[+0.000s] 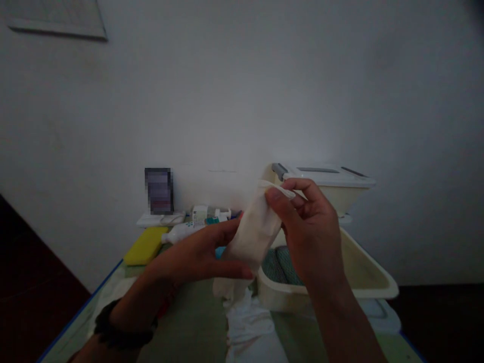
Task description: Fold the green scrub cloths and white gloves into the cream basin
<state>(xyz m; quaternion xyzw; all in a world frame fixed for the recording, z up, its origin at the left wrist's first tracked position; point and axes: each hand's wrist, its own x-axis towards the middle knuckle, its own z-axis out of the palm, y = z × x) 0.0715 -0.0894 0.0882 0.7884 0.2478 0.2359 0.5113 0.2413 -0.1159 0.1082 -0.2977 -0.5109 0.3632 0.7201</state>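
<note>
A thin cream-white sock (255, 232) is held up in front of me, tilted, its hemmed opening at the top right. My right hand (312, 234) pinches that opening between thumb and fingers. Lower down, my left hand (202, 252) has its thumb across the front of the sock and its fingers partly hidden behind it. The sock's lower end hangs below the left thumb. Beneath it, a ruffled white cloth (251, 327) lies on the green table covering (189, 322).
A cream basin (368, 272) holding a grey-green cloth (282, 264) stands right, before a lidded box (340, 196). On the left are a yellow block (145, 246), a white bottle (183, 231) and a clear pump bottle (212, 213). A blurred dark screen (159, 191) stands by the wall.
</note>
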